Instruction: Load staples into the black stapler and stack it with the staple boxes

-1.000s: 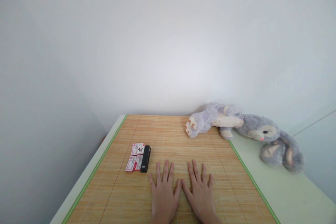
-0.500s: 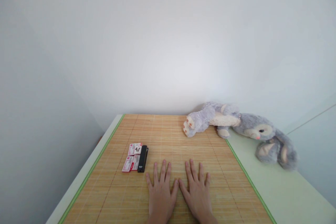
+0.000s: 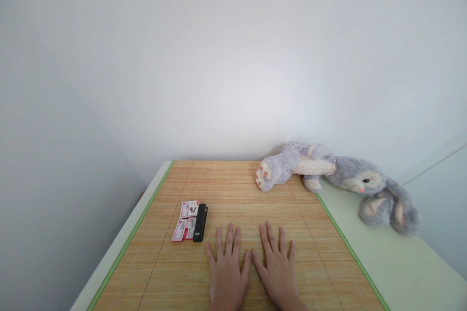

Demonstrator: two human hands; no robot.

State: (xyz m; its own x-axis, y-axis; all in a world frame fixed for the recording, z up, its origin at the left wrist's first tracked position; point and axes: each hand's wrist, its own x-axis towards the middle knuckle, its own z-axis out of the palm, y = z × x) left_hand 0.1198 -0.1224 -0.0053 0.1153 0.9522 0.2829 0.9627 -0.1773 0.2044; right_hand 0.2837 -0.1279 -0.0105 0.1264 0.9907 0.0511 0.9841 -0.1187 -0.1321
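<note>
"Stapler [image 3: 200, 223]: count and position?"

"One, black. Lying on the one slatted mat [image 3: 233, 189], left of centre, its near end just beside the left hand [image 3: 226, 277] but apart from its little finger. Small red-and-white boxes [image 3: 187, 221] sit against its left side in two rows; two at least, exact number unclear from the printing."

"Hands?"

"Two. Left hand flat on the mat, palm down, fingers spread, holding nothing. Right hand [image 3: 279, 274] the same. Thumb tips nearly meet; cannot tell whether they touch."

"Other items?"

"One grey toy rabbit [image 3: 317, 165], lying at the far right, feet on the mat, head and ears over the pale table [image 3: 394, 248]."

"Change against the frame half a second ago?"

"Whole scene sits slightly further right and lower, all items together, so the view shifted. Hand pose and spacing between items unchanged."

"Edges and room?"

"Two green borders [image 3: 349, 247] visible, one down each side of the mat. Far edge meets the wall [image 3: 233, 58]. Narrow table strip outside the left border, wider one at right. Widest room: ahead of the fingertips, between stapler and rabbit's feet. More mat right of the right hand, as far as the border."
</note>
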